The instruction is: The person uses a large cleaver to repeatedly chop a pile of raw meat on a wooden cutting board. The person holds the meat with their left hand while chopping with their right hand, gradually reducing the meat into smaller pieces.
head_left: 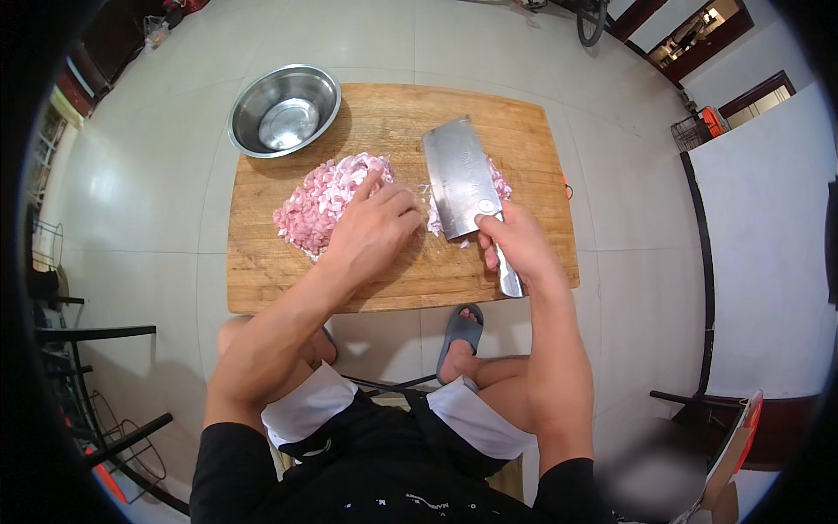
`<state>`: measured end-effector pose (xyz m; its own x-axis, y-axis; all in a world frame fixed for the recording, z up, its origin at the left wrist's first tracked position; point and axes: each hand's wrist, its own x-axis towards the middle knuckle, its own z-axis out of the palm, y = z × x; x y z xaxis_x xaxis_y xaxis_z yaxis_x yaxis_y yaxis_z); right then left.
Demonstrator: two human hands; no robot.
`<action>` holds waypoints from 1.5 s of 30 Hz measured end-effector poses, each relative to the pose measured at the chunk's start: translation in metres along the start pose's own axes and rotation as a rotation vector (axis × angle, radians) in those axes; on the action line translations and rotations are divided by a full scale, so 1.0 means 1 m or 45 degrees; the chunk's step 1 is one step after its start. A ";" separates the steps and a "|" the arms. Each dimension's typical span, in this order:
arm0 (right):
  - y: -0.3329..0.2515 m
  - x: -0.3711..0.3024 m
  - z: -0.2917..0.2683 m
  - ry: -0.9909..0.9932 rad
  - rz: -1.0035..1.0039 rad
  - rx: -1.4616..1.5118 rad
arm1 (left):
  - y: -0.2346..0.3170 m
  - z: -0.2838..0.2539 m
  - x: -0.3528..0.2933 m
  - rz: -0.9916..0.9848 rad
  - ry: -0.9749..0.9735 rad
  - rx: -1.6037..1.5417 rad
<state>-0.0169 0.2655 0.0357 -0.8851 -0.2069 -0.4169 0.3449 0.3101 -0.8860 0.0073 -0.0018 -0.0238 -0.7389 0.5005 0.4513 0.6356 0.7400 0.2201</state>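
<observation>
We grip the cleaver (456, 179) by its handle in our right hand (515, 244). Our left hand (371, 229) rests loosely cupped against the diced pink meat (323, 203), piled just left of the blade on the wooden cutting board (262, 271).

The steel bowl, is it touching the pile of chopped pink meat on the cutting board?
Apart. The head view shows the steel bowl at the board's far left corner, with a strip of bare wooden cutting board between its rim and the meat pile.

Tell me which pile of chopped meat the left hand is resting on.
The big pink pile left of the cleaver; the left hand touches it. The smaller pile lies behind the blade.
</observation>
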 end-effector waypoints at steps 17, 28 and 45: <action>-0.035 -0.079 0.036 0.183 -0.143 -0.147 | -0.021 -0.031 0.025 -0.402 -0.161 -0.083; -0.009 -0.053 0.048 0.225 -0.333 0.333 | -0.026 -0.030 0.024 -0.438 -0.123 -0.164; -0.008 -0.058 0.051 0.396 -0.373 0.472 | -0.016 -0.024 0.016 -0.304 0.023 -0.252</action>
<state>0.0474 0.2273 0.0566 -0.9915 0.0652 -0.1128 0.1077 -0.0771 -0.9912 -0.0089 -0.0167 0.0008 -0.8695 0.3134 0.3818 0.4771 0.7330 0.4849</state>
